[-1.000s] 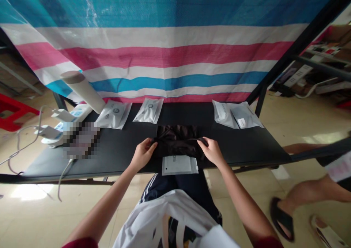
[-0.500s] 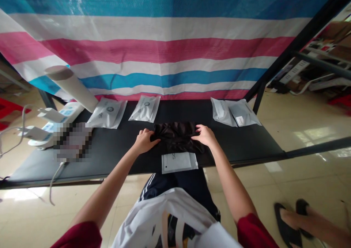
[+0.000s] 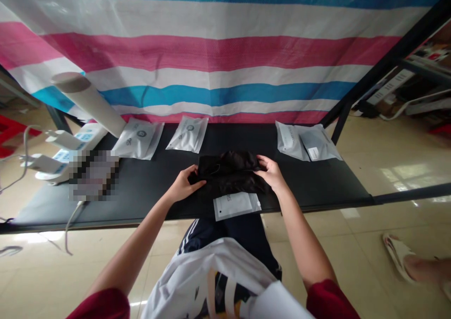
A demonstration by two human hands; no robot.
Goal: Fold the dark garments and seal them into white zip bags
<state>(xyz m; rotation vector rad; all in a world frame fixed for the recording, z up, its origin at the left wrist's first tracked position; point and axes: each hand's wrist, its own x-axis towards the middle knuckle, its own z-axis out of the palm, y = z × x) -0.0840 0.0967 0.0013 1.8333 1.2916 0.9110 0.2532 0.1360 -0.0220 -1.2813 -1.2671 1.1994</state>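
A folded black garment (image 3: 229, 172) lies on the black table (image 3: 317, 182) in front of me. My left hand (image 3: 183, 186) pinches its left edge, fingers closed on the cloth. My right hand (image 3: 272, 174) grips its right edge, fingers curled over the fabric. A flat white zip bag (image 3: 237, 205) rests at the table's near edge, just below the garment and partly under it.
Two white packaged bags (image 3: 139, 139) (image 3: 188, 134) lie at the back left, more bags (image 3: 306, 143) at the back right. A cardboard tube (image 3: 88, 103) and white devices with cables (image 3: 59, 157) sit at left. A striped tarp hangs behind. Another person's sandalled foot (image 3: 401, 255) is on the floor at right.
The garment has been folded into a more compact bundle, my hands staying on its two ends. The passer-by's feet have shifted further right.
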